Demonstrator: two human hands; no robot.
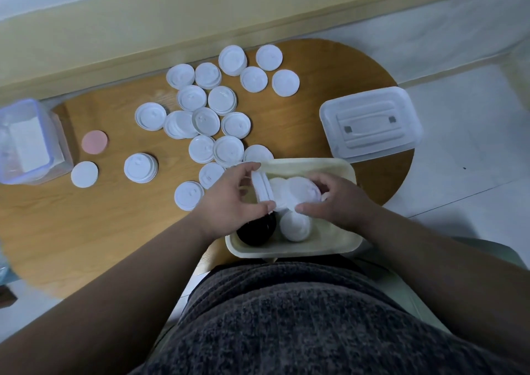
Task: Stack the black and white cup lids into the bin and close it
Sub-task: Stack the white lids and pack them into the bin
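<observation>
A cream bin sits at the table's near edge in front of me. Inside it lie a stack of black lids at the near left and a stack of white lids beside it. My left hand grips a small stack of white lids held on edge over the bin. My right hand holds a tilted white lid next to them. Several loose white lids are spread over the wooden table. The bin's clear lid rests at the right.
A clear box with a purple rim stands at the table's left end. A pink disc and a white disc lie beside it. The round wooden table ends close to my body; pale floor lies to the right.
</observation>
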